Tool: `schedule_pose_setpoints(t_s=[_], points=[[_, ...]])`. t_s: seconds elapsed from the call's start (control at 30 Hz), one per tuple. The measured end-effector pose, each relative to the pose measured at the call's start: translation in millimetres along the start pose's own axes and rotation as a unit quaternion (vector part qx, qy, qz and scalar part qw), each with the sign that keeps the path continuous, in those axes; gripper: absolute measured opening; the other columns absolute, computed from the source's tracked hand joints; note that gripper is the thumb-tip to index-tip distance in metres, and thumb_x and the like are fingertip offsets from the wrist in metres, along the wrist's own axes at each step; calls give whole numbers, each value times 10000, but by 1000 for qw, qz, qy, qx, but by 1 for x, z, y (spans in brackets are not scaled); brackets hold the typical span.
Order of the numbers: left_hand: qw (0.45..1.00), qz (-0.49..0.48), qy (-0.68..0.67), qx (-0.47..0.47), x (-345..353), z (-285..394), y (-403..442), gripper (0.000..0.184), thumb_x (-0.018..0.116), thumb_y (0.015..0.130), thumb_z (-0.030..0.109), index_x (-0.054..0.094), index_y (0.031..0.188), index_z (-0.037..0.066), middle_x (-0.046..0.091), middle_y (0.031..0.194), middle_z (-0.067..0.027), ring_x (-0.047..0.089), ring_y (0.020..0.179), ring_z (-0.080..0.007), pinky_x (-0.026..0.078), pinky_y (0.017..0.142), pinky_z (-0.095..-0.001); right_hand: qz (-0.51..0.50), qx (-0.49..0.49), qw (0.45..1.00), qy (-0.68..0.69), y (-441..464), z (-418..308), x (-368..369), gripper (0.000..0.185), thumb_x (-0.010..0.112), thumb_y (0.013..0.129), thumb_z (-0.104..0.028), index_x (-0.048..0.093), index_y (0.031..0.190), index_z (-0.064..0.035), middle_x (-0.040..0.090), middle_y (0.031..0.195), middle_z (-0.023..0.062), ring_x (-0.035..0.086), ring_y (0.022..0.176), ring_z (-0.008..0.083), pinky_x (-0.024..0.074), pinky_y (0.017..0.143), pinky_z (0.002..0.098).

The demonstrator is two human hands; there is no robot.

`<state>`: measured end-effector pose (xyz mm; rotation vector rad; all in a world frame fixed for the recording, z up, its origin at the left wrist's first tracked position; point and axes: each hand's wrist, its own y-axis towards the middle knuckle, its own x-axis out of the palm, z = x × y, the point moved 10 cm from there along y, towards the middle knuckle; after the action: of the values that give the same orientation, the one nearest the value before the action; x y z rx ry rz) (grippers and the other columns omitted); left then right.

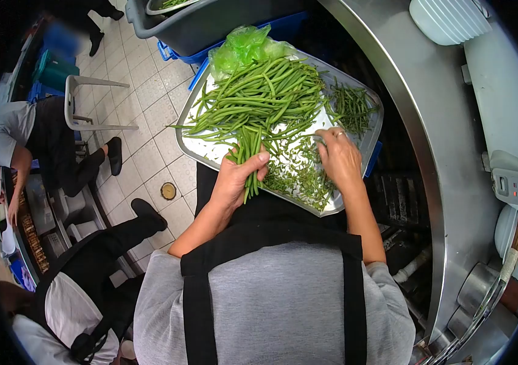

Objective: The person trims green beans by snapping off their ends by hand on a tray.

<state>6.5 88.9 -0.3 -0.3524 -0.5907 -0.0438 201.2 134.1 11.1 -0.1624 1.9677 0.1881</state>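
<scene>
A metal tray (pixel 210 159) in front of me bears a big heap of green beans (pixel 265 91). My left hand (pixel 241 173) is wrapped round a bunch of green beans (pixel 248 149), its thumb across them, at the tray's near edge. Over the right part of the tray is my right hand (pixel 337 155), fingers bent and drawn together; whether anything small is between the fingertips I cannot make out. Bean trimmings (pixel 301 176) lie scattered between and below my hands. Darker, thin green beans (pixel 353 108) form a smaller pile at the tray's right side.
A crumpled green plastic bag (pixel 247 48) lies at the tray's far edge, near a grey tub (pixel 180 27). A curved steel counter (pixel 411 91) runs along my right, with stacked white containers (pixel 451 21). Two people work at left, near a plastic chair (pixel 79 103).
</scene>
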Motion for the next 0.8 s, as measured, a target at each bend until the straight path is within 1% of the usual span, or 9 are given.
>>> schedule_pose_setpoints(t_s=[0.07,0.17,0.27,0.37,0.5,0.6,0.63,0.67,0.8], points=[[1000,-5,31,-2,-1,-2,-2,135,680,862,112,565,893,48,523,683,-5,482,562,-98,374,517,-238,34,8,999,-35,8,9,5,197,662,822,-134,641,1014,-96,614,993,118,628,875,346,500,760,451],[998,4,63,-13,-1,-1,-2,114,675,867,97,586,898,32,536,679,-5,482,560,-93,379,517,-239,20,16,997,-69,15,17,29,136,660,820,-122,620,936,-65,612,962,121,630,867,339,498,774,450],[995,11,92,-20,-1,-2,-2,106,668,876,86,609,932,18,550,686,3,485,563,-82,383,518,-230,40,-24,994,-101,17,16,35,107,663,811,-108,594,878,-61,617,903,116,629,831,326,484,769,432],[989,5,147,-17,-4,-5,-2,127,669,881,88,633,980,17,567,699,15,489,573,-63,386,523,-214,42,-71,995,-49,7,-21,3,98,658,810,-94,587,872,-66,623,853,111,625,809,311,463,754,413],[977,-2,214,-18,1,-8,-2,168,681,880,100,660,1034,35,580,710,30,480,586,-31,378,524,-192,25,-199,980,21,-20,-75,-29,142,693,787,-69,597,892,-72,628,813,81,616,766,261,450,727,375],[962,-37,269,6,8,-8,1,175,688,876,100,673,1026,13,630,774,16,542,701,-49,446,637,-212,35,-260,960,96,-33,-100,-46,171,719,766,-65,614,900,-70,629,817,65,613,764,243,455,726,354],[956,-51,288,21,11,-7,1,173,688,875,99,674,1019,6,638,787,13,554,727,-55,458,664,-218,42,-259,959,105,-33,-100,-49,169,720,766,-64,617,899,-68,631,822,64,614,770,242,456,723,353],[955,-63,289,22,13,-9,1,174,694,882,126,669,1019,21,617,767,29,500,638,-37,405,569,-195,48,-258,958,115,-33,-101,-50,167,721,765,-63,620,897,-66,632,826,62,616,776,241,458,720,352],[960,-72,265,-42,11,-16,-2,179,709,868,126,674,1001,11,624,769,31,510,663,-38,415,589,-202,59,-244,960,121,-33,-94,-48,157,721,764,-52,626,888,-61,637,834,59,620,787,240,468,715,353]])
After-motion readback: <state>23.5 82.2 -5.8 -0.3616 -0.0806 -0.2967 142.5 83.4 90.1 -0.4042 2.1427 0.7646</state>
